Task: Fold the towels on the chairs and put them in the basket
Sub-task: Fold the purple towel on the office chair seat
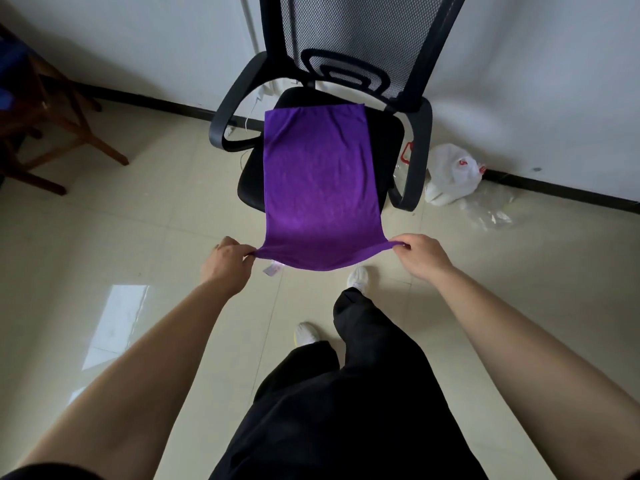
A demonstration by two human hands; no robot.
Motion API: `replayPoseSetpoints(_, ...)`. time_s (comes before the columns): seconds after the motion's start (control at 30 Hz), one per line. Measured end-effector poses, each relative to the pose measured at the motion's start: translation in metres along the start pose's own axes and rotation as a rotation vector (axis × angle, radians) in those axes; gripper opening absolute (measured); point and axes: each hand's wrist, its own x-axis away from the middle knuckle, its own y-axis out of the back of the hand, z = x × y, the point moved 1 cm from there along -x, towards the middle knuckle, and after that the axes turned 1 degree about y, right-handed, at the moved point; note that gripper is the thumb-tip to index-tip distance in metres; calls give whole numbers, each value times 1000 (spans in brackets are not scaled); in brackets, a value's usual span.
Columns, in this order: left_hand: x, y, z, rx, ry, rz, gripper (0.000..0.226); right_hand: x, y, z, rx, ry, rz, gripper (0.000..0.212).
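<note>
A purple towel (318, 181) lies stretched flat over the seat of a black office chair (412, 161) with a mesh back. The towel's far edge rests on the seat; its near edge hangs in the air past the seat's front. My left hand (227, 263) pinches the near left corner. My right hand (420, 256) pinches the near right corner. A small white label dangles under the near edge by my left hand. No basket is in view.
A white plastic bag (452, 174) and clear wrapping (488, 209) lie on the tiled floor right of the chair, by the wall. A wooden chair or table frame (69, 133) stands at the left. My legs and white shoes are below the towel.
</note>
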Motion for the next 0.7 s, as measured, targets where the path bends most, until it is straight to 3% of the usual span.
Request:
replayPoseSetpoints(0.23, -64, 39, -27, 160, 198, -33, 28, -77, 43, 36, -115, 26, -56, 33)
replayPoseSetpoints(0.47, -159, 68, -61, 641, 444, -186, 19, -180, 78, 79, -540, -81, -138, 24)
replayPoseSetpoints(0.7, -276, 64, -77, 938, 519, -243, 14, -283, 81, 105, -758, -162, -204, 26)
